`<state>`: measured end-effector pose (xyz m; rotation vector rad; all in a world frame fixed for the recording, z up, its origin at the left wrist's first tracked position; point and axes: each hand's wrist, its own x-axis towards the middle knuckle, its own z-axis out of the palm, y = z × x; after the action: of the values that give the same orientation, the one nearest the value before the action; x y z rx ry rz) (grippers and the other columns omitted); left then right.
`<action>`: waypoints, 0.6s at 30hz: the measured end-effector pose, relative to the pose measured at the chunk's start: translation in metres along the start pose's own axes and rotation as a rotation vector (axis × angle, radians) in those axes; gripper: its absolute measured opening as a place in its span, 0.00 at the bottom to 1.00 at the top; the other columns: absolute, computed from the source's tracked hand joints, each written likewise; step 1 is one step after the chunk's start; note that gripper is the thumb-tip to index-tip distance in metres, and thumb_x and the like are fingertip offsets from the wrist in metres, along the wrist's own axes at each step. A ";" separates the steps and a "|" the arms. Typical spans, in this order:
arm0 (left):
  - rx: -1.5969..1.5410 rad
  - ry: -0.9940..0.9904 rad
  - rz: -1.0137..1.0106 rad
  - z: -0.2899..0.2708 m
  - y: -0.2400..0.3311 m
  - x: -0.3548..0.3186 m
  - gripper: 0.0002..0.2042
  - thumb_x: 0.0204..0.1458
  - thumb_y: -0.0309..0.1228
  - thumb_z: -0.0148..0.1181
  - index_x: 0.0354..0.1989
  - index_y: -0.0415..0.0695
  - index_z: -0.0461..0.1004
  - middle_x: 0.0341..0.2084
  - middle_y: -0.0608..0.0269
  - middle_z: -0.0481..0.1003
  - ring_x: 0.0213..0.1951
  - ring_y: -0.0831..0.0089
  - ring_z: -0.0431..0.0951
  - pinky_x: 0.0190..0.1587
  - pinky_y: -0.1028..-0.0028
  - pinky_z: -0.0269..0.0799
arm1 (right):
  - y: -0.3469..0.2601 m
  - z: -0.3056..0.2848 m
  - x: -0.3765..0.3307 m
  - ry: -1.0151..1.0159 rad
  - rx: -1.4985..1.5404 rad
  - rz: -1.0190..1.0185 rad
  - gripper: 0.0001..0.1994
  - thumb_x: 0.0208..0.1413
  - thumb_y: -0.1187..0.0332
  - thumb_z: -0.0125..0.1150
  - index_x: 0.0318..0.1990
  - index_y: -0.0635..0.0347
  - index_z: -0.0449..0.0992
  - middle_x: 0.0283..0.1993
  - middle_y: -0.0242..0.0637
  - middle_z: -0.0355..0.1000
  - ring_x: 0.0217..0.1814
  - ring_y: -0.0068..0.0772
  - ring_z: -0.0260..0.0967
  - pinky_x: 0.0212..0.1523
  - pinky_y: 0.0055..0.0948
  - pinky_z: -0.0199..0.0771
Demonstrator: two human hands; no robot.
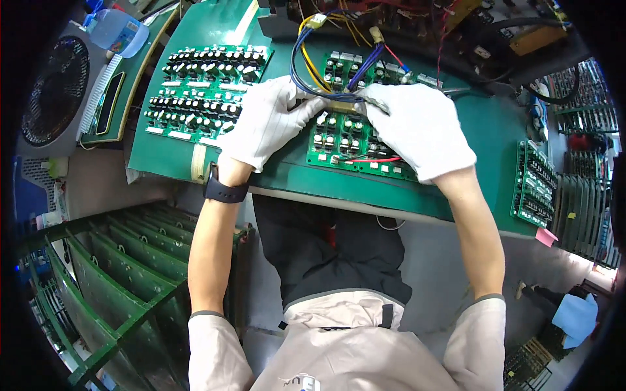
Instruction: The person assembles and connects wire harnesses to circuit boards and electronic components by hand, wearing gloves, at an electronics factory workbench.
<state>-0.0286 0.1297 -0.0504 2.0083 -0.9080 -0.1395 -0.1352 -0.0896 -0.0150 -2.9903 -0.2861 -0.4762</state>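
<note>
Here we are at the green bench (280, 174), both gloved hands in close: left hand (266, 124) from the left, right hand (420, 130) from the right, dark wire bundle (339, 97) btwn them, above the middle circuit board (332, 142)! At the fingers the bundle's long axis runs approx left-right, then loops off to the far side on the left; neither hand's clearly nearer, both right at it. Right fingers: narrow, wires pinched btwn thumb & forefinger, so that's a hold. Left fingers: narrow too, tips touching the bundle's left part, but can't tell if they grip or just steady. Pale strip (343, 106) shows just nearside of the wires, same left-right line. White connector (317, 21) at the far side; 2nd board panel (195, 98) to the left, partly hidden by left hand
</note>
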 end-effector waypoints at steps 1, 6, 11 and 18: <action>0.003 0.011 0.007 -0.002 0.000 0.001 0.10 0.58 0.30 0.70 0.44 0.40 0.83 0.33 0.52 0.84 0.34 0.59 0.84 0.39 0.68 0.77 | -0.007 -0.018 0.000 0.066 -0.016 0.011 0.11 0.62 0.58 0.63 0.46 0.50 0.85 0.38 0.39 0.82 0.36 0.45 0.79 0.38 0.40 0.78; -0.060 0.041 0.123 0.001 -0.015 0.006 0.10 0.59 0.31 0.69 0.44 0.40 0.84 0.33 0.52 0.82 0.35 0.57 0.84 0.40 0.67 0.78 | -0.045 -0.060 -0.008 0.074 0.002 -0.110 0.12 0.55 0.60 0.72 0.46 0.47 0.85 0.37 0.30 0.80 0.36 0.38 0.76 0.36 0.34 0.75; 0.039 0.075 0.204 -0.005 -0.021 0.013 0.09 0.56 0.32 0.68 0.42 0.43 0.85 0.32 0.51 0.81 0.35 0.51 0.82 0.38 0.62 0.78 | -0.051 -0.033 -0.011 -0.028 -0.006 -0.194 0.05 0.57 0.61 0.66 0.37 0.48 0.80 0.33 0.31 0.71 0.42 0.37 0.69 0.43 0.39 0.68; -0.221 0.096 0.120 0.013 -0.024 -0.005 0.08 0.56 0.32 0.68 0.33 0.41 0.79 0.28 0.50 0.77 0.33 0.49 0.79 0.36 0.59 0.75 | -0.061 -0.034 -0.009 -0.101 0.060 -0.216 0.03 0.53 0.61 0.70 0.34 0.44 0.84 0.29 0.29 0.72 0.38 0.36 0.70 0.41 0.41 0.68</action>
<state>-0.0246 0.1317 -0.0774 1.7373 -0.9087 -0.0722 -0.1656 -0.0360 0.0183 -2.9428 -0.6256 -0.3281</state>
